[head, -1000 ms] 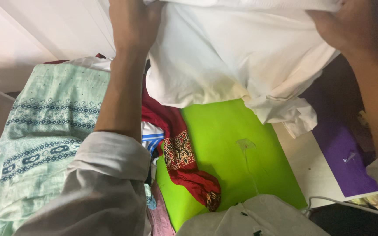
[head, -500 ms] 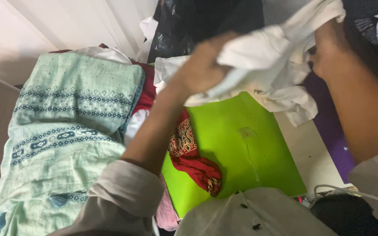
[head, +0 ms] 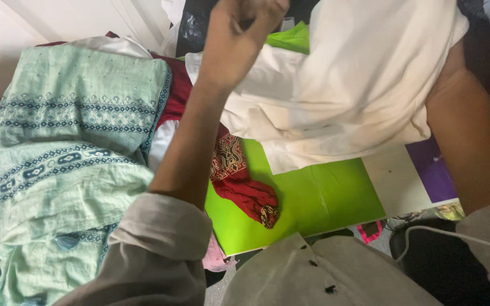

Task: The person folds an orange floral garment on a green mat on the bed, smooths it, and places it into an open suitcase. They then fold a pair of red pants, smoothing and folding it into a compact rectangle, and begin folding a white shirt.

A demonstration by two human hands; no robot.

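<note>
Since the earlier frame, the left hand has risen, pinching the white cloth; the right hand is hidden beneath it, grip unclear. Loose folds could drag the red cloth off the green board.

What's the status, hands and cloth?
Left hand raised, gripping white cloth. Right hand hidden under it. Red garment lies on green board below.

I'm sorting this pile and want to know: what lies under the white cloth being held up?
Under the white cloth show a bright green board, a cream and purple panel and part of a red patterned cloth. Whatever lies further beneath its folds is covered.
</note>
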